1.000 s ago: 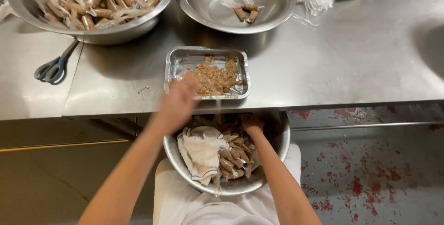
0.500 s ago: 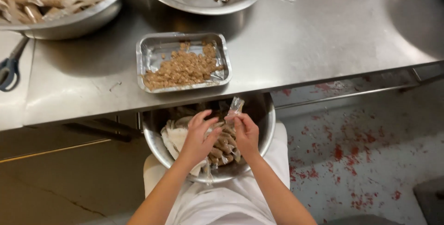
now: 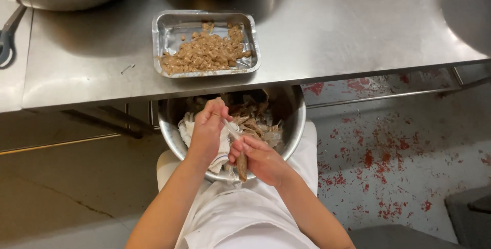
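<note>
Your left hand (image 3: 208, 128) is curled over the steel bowl (image 3: 294, 126) in your lap, fingers closed in a pinch on the clear upper end of a thin wrapped stick (image 3: 239, 153), wrist bent down from a forearm that comes up from the lower left. Your right hand (image 3: 262, 158) sits just below and to the right of it, fingers wrapped shut around the brown lower end of the same stick, so both hands grip one piece and nearly touch. The stick runs slantwise from the left hand's fingertips down to the bowl's near rim, clear and pale at the top, dark brown at the bottom tip that pokes out under your right fingers. The bowl's far side is tucked under the edge of the steel table (image 3: 358, 29), so you have little room forward; to the right lies bare floor (image 3: 399, 177) with red flecks. Inside the bowl lie crumpled wrappers and a white cloth (image 3: 190, 128). On the table just beyond the edge stands a foil tray (image 3: 169, 24), partly filled with crumbly brown filling (image 3: 207, 54).
</note>
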